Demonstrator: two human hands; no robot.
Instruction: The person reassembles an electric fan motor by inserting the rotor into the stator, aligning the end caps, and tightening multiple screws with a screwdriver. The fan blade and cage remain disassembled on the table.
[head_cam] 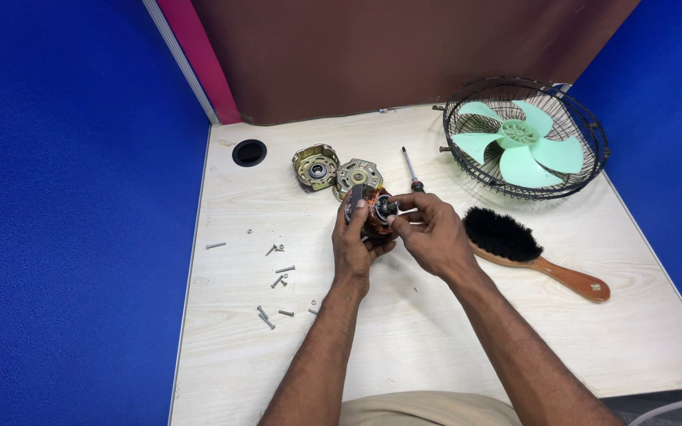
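My left hand grips a small fan motor core with copper windings, held just above the pale wooden table. My right hand pinches the motor's shaft end from the right with thumb and fingers. Two metal motor housing halves lie just behind: one cup-shaped, one flatter. A screwdriver lies on the table behind my right hand.
A black wire fan guard with a mint-green blade rests at the back right. A wooden-handled black brush lies right of my hands. Several loose screws are scattered at the left. A round cable hole sits at the back left.
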